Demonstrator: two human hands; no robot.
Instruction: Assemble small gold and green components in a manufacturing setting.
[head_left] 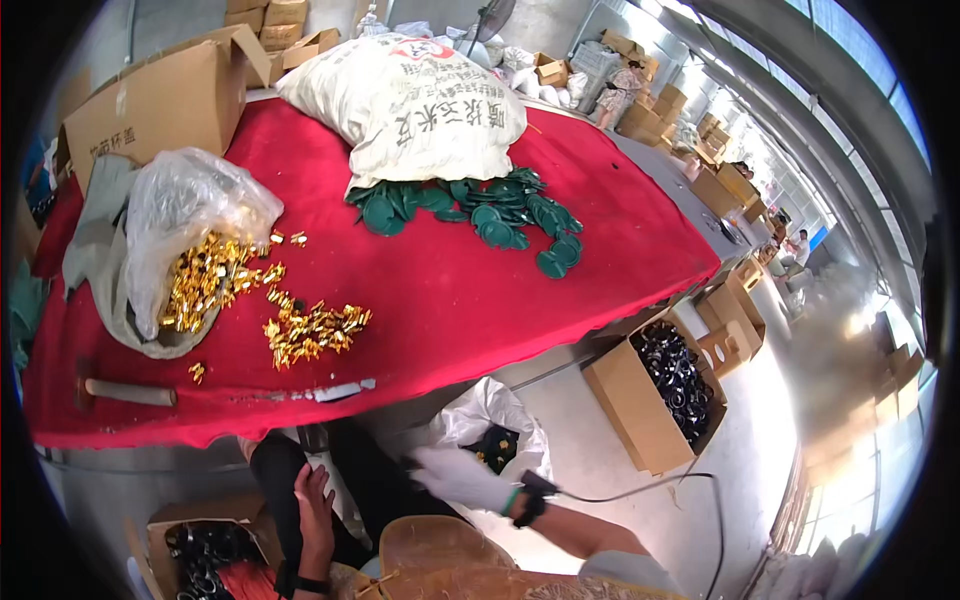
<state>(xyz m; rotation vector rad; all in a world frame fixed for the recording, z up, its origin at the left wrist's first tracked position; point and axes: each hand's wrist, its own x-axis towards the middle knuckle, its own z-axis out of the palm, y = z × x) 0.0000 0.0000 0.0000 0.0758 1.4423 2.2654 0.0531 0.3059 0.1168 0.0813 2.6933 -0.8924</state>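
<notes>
The bag [470,408] of dark pieces [495,446] sits just beyond the gloved right hand [465,478], well right of the bare left hand [315,505]. Hands apart: left empty, fingers loosely spread; right's grip too blurred to tell. Ahead, gold parts [312,333] and green discs [495,226] lie on red cloth [430,310]; a sack [430,120] hides some discs.

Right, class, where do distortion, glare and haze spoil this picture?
Head view: the roof curves toward the rim, with black corners; head view, right: the floor is bleached by glare, and a hazy smear partly veils the stacked boxes; head view, left: gold pieces glint.
</notes>
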